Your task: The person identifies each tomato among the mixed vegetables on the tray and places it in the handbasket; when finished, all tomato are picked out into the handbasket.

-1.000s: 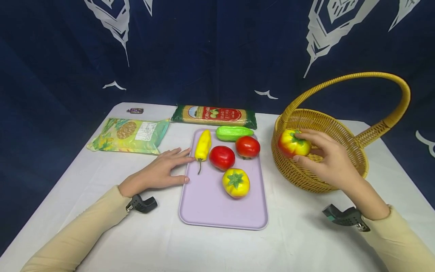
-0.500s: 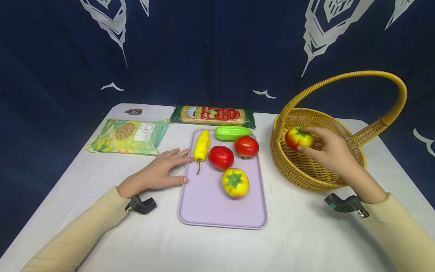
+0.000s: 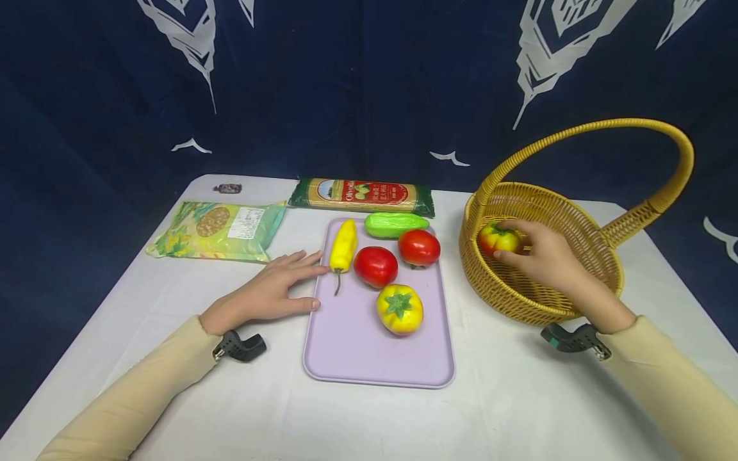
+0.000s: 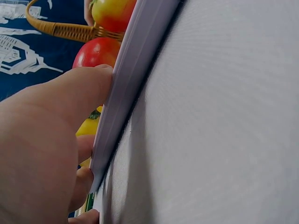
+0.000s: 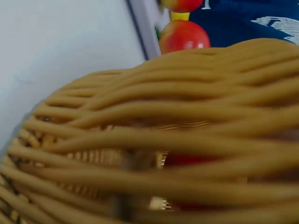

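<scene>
My right hand (image 3: 544,255) reaches into the wicker basket (image 3: 501,299) and holds a red-and-yellow tomato (image 3: 498,241) between thumb and fingers, low near the basket's left wall. The basket's weave (image 5: 140,114) hides most of that hand in the right wrist view. My left hand (image 3: 277,289), fingers fairly straight, touches the left edge of the lilac tray (image 3: 369,358); its thumb (image 4: 88,84) lies against the rim. On the tray are a yellow pepper (image 3: 344,246), two red tomatoes (image 3: 376,267), a yellow tomato (image 3: 400,310) with a green star-shaped top, and a green cucumber-like vegetable (image 3: 396,225).
Behind the tray lies a long pasta packet (image 3: 363,196). A green-and-yellow bag (image 3: 219,230) is at the left, with a small dark patterned item (image 3: 228,188) behind it. The basket's tall handle (image 3: 588,131) arches over its opening. A dark blue curtain (image 3: 346,89) hangs behind the table.
My right hand has lowered the red-and-yellow tomato from the basket's left rim down inside, shifting right and then back left. The left hand and the things on the tray have stayed put.
</scene>
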Available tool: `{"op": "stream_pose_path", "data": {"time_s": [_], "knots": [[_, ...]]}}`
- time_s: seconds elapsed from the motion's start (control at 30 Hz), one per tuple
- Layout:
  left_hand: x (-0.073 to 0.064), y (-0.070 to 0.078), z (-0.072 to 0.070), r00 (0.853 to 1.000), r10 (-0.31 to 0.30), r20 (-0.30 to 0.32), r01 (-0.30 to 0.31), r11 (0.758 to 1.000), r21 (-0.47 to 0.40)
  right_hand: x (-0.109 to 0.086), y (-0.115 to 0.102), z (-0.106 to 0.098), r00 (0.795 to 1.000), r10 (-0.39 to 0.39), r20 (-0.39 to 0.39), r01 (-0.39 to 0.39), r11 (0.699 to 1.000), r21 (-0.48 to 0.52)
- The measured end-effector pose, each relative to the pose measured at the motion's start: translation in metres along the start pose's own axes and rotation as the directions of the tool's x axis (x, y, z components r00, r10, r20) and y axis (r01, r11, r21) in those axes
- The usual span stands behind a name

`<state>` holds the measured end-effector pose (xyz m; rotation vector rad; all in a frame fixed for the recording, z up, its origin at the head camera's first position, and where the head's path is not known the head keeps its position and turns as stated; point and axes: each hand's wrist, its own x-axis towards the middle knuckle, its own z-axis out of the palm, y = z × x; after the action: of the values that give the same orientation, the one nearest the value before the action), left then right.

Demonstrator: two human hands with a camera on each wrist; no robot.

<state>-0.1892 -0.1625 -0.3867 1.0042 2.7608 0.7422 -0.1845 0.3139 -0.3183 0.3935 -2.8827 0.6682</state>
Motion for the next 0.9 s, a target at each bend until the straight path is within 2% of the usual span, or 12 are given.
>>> {"op": "stream_pose_path", "data": {"time_s": [0.17, 0.47, 0.73, 0.9], "knots": [[0.0004, -0.0003, 0.0001, 1.000, 0.005, -0.002, -0.005, 1.000, 0.005, 0.0040, 0.0037, 0.0050, 1.000, 0.013, 0.026, -0.012, 0.999, -0.039], [0.0002, -0.0001, -0.0006, 1.000, -0.003, 0.004, 0.003, 1.000, 0.004, 0.0045, 0.0045, 0.0075, 0.999, 0.016, 0.050, -0.013, 0.999, -0.050], [0.0000, -0.0005, 0.0000, 1.000, -0.003, 0.001, 0.003, 1.000, 0.004, 0.0045, 0.0031, 0.0083, 0.986, 0.097, 0.137, -0.097, 0.995, -0.013], [0.0000, -0.0004, 0.0000, 1.000, -0.006, 0.005, 0.006, 1.000, 0.007, 0.0042, 0.0028, 0.0089, 0.981, 0.111, 0.159, -0.111, 0.994, -0.006]]}}
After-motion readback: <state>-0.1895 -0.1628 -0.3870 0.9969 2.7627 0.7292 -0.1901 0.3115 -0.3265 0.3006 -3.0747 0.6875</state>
